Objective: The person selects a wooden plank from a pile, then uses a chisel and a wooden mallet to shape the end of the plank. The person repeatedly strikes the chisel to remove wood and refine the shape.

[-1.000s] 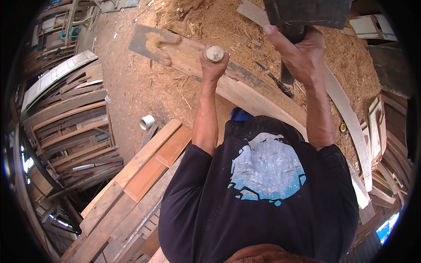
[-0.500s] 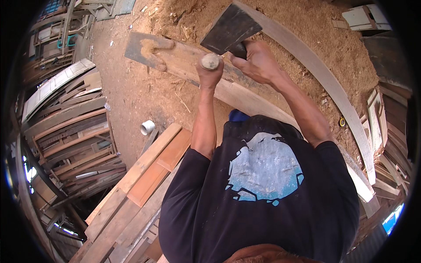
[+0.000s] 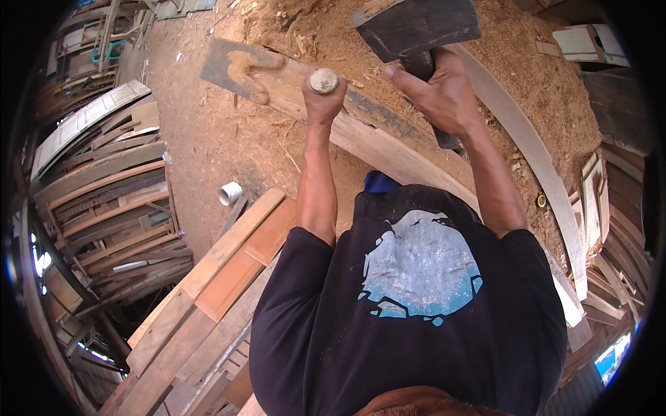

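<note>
My left hand (image 3: 324,107) is closed round an upright chisel (image 3: 323,81). Only the round, pale butt of its wooden handle shows; the blade is hidden beneath the fist. Under that hand a long wooden board (image 3: 388,154) runs from upper left to lower right. Its far left end is dark, with a pale hollow cut into it and wood dust lying there. My right hand (image 3: 444,93) grips the handle of a mallet (image 3: 420,29), with the thumb lying off to the side. The mallet's dark, blocky head is raised, up and right of the chisel, apart from it.
A long curved plank (image 3: 531,135) lies on the right over sawdust (image 3: 555,90). Stacked boards (image 3: 229,270) stand near my left elbow, beside a white cup-like container (image 3: 229,193). More wood is piled along the left (image 3: 111,201). A yellow tape roll (image 3: 541,200) lies right.
My right hand has lifted the mallet up and to the right, away from the chisel; its handle end now shows below the hand. My left hand has shifted slightly up and left in view.
</note>
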`<state>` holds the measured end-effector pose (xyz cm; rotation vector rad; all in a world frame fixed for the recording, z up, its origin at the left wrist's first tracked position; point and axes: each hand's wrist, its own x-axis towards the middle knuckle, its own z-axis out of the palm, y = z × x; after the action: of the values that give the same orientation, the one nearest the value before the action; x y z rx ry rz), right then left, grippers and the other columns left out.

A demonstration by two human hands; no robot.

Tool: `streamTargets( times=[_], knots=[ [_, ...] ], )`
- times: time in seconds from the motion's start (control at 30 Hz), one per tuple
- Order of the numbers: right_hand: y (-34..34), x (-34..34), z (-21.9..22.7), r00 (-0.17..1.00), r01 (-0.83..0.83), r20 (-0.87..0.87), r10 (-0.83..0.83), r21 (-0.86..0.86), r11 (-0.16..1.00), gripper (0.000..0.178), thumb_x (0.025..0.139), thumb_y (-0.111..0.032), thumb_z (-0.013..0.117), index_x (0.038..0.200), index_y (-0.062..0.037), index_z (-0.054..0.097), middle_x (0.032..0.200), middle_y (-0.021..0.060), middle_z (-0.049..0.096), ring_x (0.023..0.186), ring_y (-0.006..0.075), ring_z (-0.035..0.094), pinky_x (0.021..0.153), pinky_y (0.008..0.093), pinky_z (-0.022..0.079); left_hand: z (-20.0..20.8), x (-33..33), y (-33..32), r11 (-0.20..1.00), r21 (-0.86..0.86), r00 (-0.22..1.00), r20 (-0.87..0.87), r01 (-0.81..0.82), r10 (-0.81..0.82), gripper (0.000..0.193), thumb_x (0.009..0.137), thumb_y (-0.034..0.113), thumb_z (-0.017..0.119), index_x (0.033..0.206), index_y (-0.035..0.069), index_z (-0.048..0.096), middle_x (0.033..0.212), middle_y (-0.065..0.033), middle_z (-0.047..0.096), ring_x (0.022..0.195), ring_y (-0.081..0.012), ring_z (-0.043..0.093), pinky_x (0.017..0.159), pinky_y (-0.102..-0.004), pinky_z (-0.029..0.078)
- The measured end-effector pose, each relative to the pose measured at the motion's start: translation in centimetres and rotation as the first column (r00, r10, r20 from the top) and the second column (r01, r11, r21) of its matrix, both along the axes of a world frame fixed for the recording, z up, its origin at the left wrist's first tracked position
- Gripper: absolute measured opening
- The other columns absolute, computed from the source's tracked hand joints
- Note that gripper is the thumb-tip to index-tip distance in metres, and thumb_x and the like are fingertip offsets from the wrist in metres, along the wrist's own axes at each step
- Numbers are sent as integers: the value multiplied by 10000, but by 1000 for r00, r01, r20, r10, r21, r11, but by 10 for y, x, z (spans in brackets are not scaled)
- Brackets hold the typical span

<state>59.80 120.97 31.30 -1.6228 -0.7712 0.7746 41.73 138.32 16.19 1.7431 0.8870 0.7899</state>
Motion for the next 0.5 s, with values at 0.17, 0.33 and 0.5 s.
streamTargets(
  times=[0.17,0.33,0.5],
  knots=[
    [-2,6,9,1000,-8,-20,9,19,1000,332,857,-208,744,1099,4,665,864,46,681,770,118,597,723,295,499,-1,-4,-5,999,40,999,-44,9,-7,242,770,69,779,812,47,542,710,1,558,658,-84,520,608,-262,458],
    [14,-5,-16,998,-25,61,16,140,990,287,845,-188,740,1078,-30,681,779,77,679,686,157,610,654,321,504,0,-4,-12,993,105,996,-80,52,-43,257,759,78,784,806,41,534,716,-18,559,662,-97,520,607,-276,459],
    [41,-23,-62,700,-252,514,496,-472,845,232,794,-201,695,979,-60,699,778,201,677,729,344,675,642,451,516,-8,-5,-21,977,148,986,-90,150,-138,304,751,71,778,1008,-4,633,851,-81,683,808,-125,635,719,-291,522]
  ],
)
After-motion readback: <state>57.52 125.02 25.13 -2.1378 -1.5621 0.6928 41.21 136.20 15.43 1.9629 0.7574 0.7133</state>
